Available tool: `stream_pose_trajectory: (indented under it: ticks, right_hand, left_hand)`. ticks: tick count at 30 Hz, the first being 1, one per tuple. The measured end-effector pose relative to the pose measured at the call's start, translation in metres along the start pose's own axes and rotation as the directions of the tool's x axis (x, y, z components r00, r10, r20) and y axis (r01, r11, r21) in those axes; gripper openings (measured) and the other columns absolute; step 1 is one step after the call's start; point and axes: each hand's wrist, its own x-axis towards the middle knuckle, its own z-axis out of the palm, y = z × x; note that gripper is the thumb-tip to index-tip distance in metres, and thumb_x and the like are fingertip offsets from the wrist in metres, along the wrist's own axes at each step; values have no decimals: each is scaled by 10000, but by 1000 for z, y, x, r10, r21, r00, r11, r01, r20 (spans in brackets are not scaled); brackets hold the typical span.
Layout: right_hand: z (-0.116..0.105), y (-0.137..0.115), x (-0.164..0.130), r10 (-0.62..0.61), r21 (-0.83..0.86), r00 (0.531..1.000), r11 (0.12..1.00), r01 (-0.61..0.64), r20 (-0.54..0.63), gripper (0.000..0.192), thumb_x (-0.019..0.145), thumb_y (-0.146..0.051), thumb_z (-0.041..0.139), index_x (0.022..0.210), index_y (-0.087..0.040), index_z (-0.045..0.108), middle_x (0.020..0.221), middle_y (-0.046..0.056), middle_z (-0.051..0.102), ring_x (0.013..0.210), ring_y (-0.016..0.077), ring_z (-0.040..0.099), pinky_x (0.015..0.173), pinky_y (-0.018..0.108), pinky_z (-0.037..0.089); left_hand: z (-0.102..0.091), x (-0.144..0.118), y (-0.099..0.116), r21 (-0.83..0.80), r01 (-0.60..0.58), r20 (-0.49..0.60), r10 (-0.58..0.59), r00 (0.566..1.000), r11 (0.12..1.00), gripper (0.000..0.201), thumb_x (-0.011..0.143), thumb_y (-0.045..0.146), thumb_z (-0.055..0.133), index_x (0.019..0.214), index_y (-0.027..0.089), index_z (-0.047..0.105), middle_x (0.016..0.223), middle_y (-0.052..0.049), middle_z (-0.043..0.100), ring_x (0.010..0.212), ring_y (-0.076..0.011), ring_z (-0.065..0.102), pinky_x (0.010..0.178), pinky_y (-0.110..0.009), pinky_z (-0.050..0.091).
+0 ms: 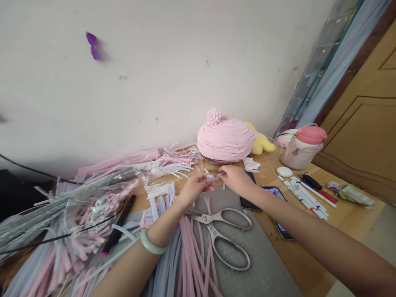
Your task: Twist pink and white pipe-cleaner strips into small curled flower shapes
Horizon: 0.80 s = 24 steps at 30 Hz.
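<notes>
My left hand (pixel 198 186), with a pale green bangle (pixel 152 243) on its wrist, pinches a small pale lavender pipe cleaner piece (pixel 210 177). Close on its right, my right hand (pixel 235 178) has its fingertips pressed together at the same piece; the fingers partly hide its shape. Below the hands, large grey scissors (pixel 213 218) lie with their handles spread on a grey mat (pixel 262 264). Pink pipe cleaners (pixel 193 255) and pale blue-grey ones (pixel 167 264) run toward me beside the scissors.
Behind the hands stands a pink pipe cleaner-wrapped dome (pixel 225 140), near a yellow plush (pixel 262 143). Bundles of pipe cleaners (pixel 74 239) and a black marker (pixel 119 225) cover the left. A phone (pixel 283 231), several white pens (pixel 305 198) and a pink-lidded bottle (pixel 301 150) are on the right.
</notes>
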Motion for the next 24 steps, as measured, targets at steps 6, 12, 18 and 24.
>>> stream_pose_trajectory:
  ticks: [6,12,18,24]
  right_hand:
    - [17,19,13,146,-72,985,988,-139,95,216,786,-210,490,669,-118,647,742,159,684,694,226,637,560,271,393]
    - [18,20,4,11,299,1000,954,-3,-26,176,789,-196,461,823,-152,628,611,19,658,525,133,588,512,222,410]
    - [25,15,0,-75,596,942,757,267,-327,211,741,-133,479,851,-167,656,822,47,694,757,156,632,688,261,472]
    - [32,11,4,17,719,965,670,184,-263,161,726,-168,533,835,-157,650,829,53,698,761,162,636,706,276,482]
  left_hand:
    - [-9,6,-5,-210,90,-68,-106,992,974,74,728,50,566,753,104,611,778,-75,693,609,-86,638,617,-175,478]
    - [-7,4,-2,-260,45,-80,-68,995,965,110,757,28,514,778,94,600,823,-82,693,657,-91,653,650,-168,486]
    - [-3,0,2,-324,9,30,1,1000,946,117,736,51,549,830,98,599,707,-64,692,628,-101,653,629,-163,489]
    - [-1,-2,2,-318,1,85,28,996,948,150,734,70,554,874,101,598,722,-72,695,650,-119,659,645,-184,494]
